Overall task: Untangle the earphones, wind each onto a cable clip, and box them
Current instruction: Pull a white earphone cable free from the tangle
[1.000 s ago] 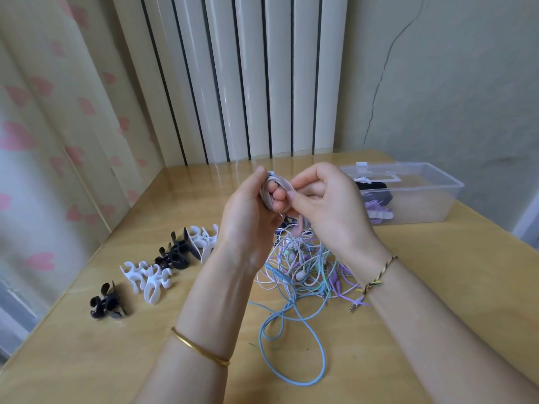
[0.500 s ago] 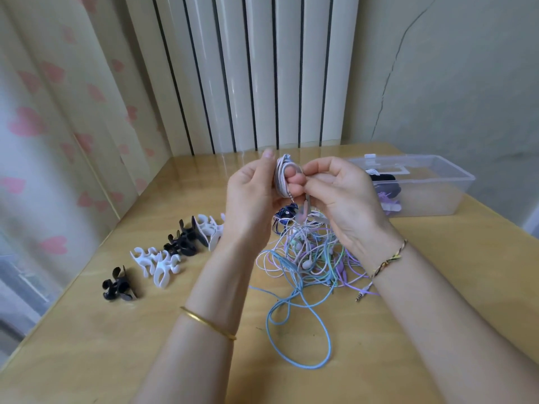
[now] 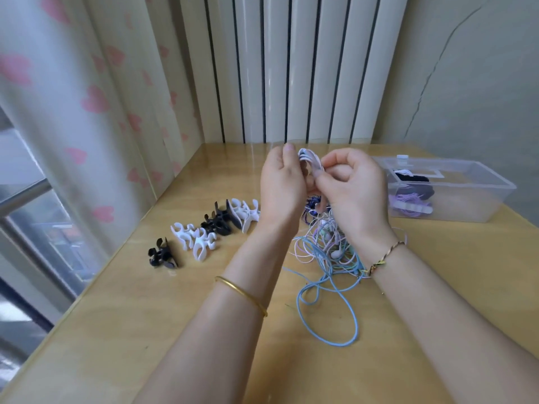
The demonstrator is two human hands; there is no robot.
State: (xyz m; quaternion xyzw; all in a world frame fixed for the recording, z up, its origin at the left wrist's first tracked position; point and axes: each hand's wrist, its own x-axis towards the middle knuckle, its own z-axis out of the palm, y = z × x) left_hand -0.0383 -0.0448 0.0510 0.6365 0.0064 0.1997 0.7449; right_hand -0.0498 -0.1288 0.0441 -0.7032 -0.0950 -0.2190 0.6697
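Wind nearly closed: right hand [image 3: 354,188] has crept up onto the coil since half a second ago, left hand [image 3: 281,188] unchanged.
We see the white earphone coil [image 3: 309,161] held up above the surface [image 3: 145,330], left fingers [image 3: 288,154] curled round it, right fingers [image 3: 329,164] pinching the last turn. We judge the task is still early. About two wound sets, black and lilac, lie in the clear plastic box [image 3: 466,212]. A soft tangle [image 3: 329,249] of thin blue, pink and green cords remains under the hands, and glossy black and white clips [image 3: 210,231] wait in a row.
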